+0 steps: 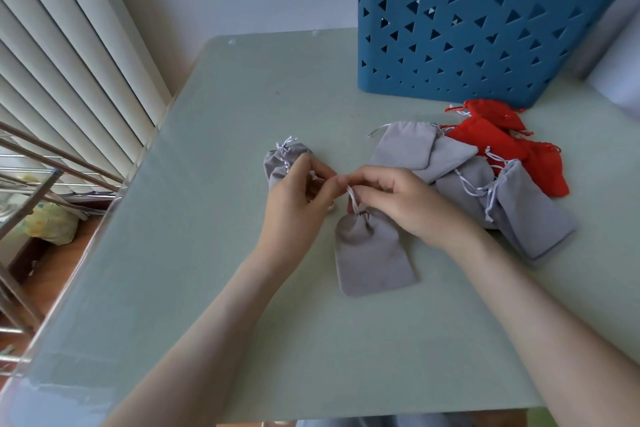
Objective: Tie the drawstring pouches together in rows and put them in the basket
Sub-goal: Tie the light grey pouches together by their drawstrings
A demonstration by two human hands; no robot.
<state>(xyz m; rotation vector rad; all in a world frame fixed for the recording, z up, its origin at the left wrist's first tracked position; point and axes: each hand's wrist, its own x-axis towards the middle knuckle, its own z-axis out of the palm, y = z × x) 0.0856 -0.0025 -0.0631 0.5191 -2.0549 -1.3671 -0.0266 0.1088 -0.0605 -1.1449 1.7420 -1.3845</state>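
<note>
**A:** Where are the hands?

**B:** Both meet at the middle of the frame, fingertips touching. The right hand [398,204] pinches the white drawstring [352,199] of a grey velvet pouch [370,260], which lies flat on the pale green table [207,218] just below the hands, mouth towards them.

**A:** And the left?

**B:** The left hand [298,198] has its fingers curled in, and a short cord end [314,175] shows at its fingertips, so it looks pinched there. Just behind that hand, a little left of centre, sit two bunched grey pouches [277,163] with their cords knotted at the top.

**A:** The rest of the pouches?

**B:** A loose heap of grey pouches [450,166] overlaps to the right of the hands, cords trailing. Several red pouches [502,146] lie against its far side, further right.

**A:** The basket?

**B:** The blue plastic basket [467,38], pierced with triangles, stands at the upper right, near the red ones. I cannot see into it.

**A:** Anything else?

**B:** White blinds [69,45] fill the upper left.
</note>
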